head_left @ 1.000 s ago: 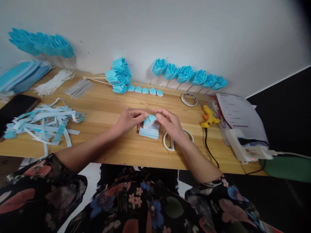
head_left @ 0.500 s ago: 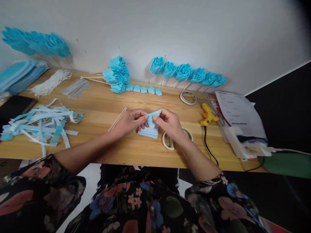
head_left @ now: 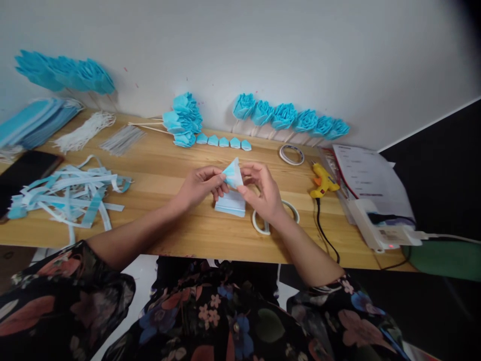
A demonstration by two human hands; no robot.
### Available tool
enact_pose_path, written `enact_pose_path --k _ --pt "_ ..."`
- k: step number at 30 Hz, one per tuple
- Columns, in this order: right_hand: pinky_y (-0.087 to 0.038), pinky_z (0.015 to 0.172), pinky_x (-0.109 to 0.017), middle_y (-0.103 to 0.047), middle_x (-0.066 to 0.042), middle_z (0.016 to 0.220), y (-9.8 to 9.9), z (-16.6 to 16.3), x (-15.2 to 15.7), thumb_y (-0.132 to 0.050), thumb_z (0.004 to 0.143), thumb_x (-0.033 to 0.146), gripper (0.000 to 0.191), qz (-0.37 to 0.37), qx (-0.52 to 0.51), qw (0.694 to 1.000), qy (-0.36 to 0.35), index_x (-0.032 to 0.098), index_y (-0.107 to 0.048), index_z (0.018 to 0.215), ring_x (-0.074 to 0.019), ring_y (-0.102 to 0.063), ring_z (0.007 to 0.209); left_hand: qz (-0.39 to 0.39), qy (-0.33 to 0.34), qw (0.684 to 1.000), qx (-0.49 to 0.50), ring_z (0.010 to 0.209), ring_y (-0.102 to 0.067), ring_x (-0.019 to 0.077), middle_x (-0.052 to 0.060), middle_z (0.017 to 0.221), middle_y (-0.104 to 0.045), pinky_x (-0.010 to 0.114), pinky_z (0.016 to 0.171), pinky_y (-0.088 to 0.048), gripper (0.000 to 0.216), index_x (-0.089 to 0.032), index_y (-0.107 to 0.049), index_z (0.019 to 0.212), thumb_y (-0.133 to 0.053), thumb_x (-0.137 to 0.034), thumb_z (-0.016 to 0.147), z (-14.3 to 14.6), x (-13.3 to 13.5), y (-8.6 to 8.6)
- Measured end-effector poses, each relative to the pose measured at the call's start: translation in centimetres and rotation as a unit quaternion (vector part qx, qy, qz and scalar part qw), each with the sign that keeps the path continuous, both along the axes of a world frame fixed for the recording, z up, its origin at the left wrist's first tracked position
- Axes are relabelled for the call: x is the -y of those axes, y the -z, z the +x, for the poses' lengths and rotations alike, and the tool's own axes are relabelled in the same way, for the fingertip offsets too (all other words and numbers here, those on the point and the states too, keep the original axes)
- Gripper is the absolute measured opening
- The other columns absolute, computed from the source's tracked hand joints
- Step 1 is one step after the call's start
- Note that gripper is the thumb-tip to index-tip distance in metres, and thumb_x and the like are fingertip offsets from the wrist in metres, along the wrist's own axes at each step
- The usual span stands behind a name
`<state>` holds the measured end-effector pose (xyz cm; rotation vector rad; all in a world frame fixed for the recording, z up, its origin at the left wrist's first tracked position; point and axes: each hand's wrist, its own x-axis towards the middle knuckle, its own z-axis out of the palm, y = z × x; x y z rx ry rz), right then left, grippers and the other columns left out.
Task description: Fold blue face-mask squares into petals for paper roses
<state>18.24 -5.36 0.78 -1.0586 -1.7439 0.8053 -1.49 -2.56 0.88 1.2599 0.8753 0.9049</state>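
Both my hands hold a small light-blue folded piece above the wooden table. My left hand pinches its left lower edge. My right hand pinches its right side, fingers curled. The piece stands up as a pointed triangle. Under it lies a small stack of blue cut squares. White-handled scissors lie under my right wrist.
Blue folded roses lean on the wall, several small folded petals in a row before them. A tape roll, yellow glue gun, papers, power strip sit right. Cut strips, elastic loops, masks lie left.
The blue piece has been lifted and turned from lying flat over the stack to standing as an upright triangle between my fingers. Both hands rose slightly.
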Motion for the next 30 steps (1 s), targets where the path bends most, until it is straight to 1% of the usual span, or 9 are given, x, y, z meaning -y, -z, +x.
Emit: enact_pose_path --k 1,3,6,8,10,14,19,27,30 --pt "-0.053 0.088 -0.038 -0.068 -0.007 0.118 -0.01 -0.11 0.04 -0.070 0.085 0.039 0.044 0.014 0.020 1.000 0.006 0.027 -0.051 0.122 -0.0216 -0.066 0.104 0.001 -0.002 1.000 0.006 0.050 -0.059 0.0091 0.003 0.065 -0.069 0.020 0.049 -0.052 0.027 -0.013 -0.064 0.077 -0.072 -0.039 0.082 0.02 0.00 0.04" --pt "-0.053 0.087 -0.038 -0.068 -0.007 0.117 0.00 -0.37 0.09 -0.073 0.082 0.035 0.039 0.044 0.059 0.997 0.023 0.026 -0.054 0.115 -0.0220 -0.066 0.103 0.005 0.000 1.000 0.014 0.051 -0.059 0.0091 0.002 0.065 -0.068 0.020 0.049 -0.052 0.027 -0.013 -0.065 0.078 -0.072 -0.039 0.082 0.05 0.01 0.15" --pt "-0.052 0.084 -0.036 -0.071 -0.005 0.105 0.13 -0.63 0.06 -0.067 0.086 0.029 0.016 0.084 0.092 0.991 0.045 0.024 -0.059 0.099 -0.0196 -0.066 0.095 0.011 0.011 1.000 0.010 0.051 -0.059 0.0085 0.002 0.065 -0.068 0.019 0.049 -0.052 0.027 -0.013 -0.067 0.075 -0.072 -0.038 0.083 0.09 0.08 0.25" --pt "-0.051 0.082 -0.034 -0.072 -0.003 0.097 0.24 -0.65 -0.01 -0.063 0.089 0.027 0.004 0.093 0.096 0.989 0.056 0.024 -0.061 0.090 -0.0176 -0.065 0.089 0.011 0.018 1.000 0.002 0.051 -0.059 0.0084 0.002 0.065 -0.068 0.019 0.049 -0.051 0.028 -0.013 -0.068 0.074 -0.072 -0.039 0.083 0.11 0.14 0.22" --pt "-0.051 0.080 -0.032 -0.072 -0.001 0.092 0.31 -0.59 -0.08 -0.061 0.090 0.027 0.005 0.087 0.088 0.990 0.064 0.023 -0.062 0.087 -0.0164 -0.065 0.085 0.007 0.021 1.000 -0.006 0.051 -0.059 0.0083 0.002 0.065 -0.069 0.019 0.049 -0.051 0.029 -0.013 -0.068 0.073 -0.072 -0.040 0.082 0.14 0.20 0.14" --pt "-0.050 0.077 -0.030 -0.073 -0.001 0.089 0.19 -0.53 -0.17 -0.061 0.089 0.027 0.006 0.073 0.061 0.993 0.074 0.023 -0.064 0.086 -0.0151 -0.065 0.081 -0.005 0.024 0.999 -0.022 0.050 -0.058 0.0080 0.003 0.064 -0.069 0.019 0.049 -0.050 0.031 -0.013 -0.068 0.070 -0.072 -0.041 0.082 0.17 0.23 0.02" --pt "-0.050 0.076 -0.030 -0.073 0.000 0.084 0.01 -0.58 -0.21 -0.061 0.086 0.027 0.007 0.035 0.044 0.994 0.093 0.022 -0.066 0.083 -0.0146 -0.064 0.076 -0.007 0.034 0.999 -0.033 0.048 -0.057 0.0077 0.002 0.063 -0.069 0.019 0.048 -0.049 0.029 -0.013 -0.070 0.069 -0.070 -0.039 0.083 0.10 0.16 0.16" --pt "-0.047 0.071 -0.029 -0.070 0.000 0.078 0.14 -0.55 -0.27 -0.064 0.084 0.027 0.007 0.010 0.021 0.995 0.101 0.021 -0.067 0.082 -0.0135 -0.059 0.071 -0.006 0.047 0.997 -0.055 0.047 -0.057 0.0071 0.002 0.061 -0.068 0.018 0.048 -0.049 0.026 -0.014 -0.070 0.069 -0.070 -0.036 0.083 -0.06 0.13 0.34" --pt "-0.046 0.070 -0.029 -0.069 0.000 0.077 0.17 -0.58 -0.30 -0.064 0.083 0.028 0.007 -0.005 0.021 0.994 0.104 0.021 -0.067 0.081 -0.0140 -0.058 0.070 -0.002 0.049 0.997 -0.067 0.046 -0.056 0.0068 0.001 0.057 -0.066 0.017 0.047 -0.047 0.025 -0.014 -0.069 0.067 -0.072 -0.035 0.082 -0.03 0.09 0.29"
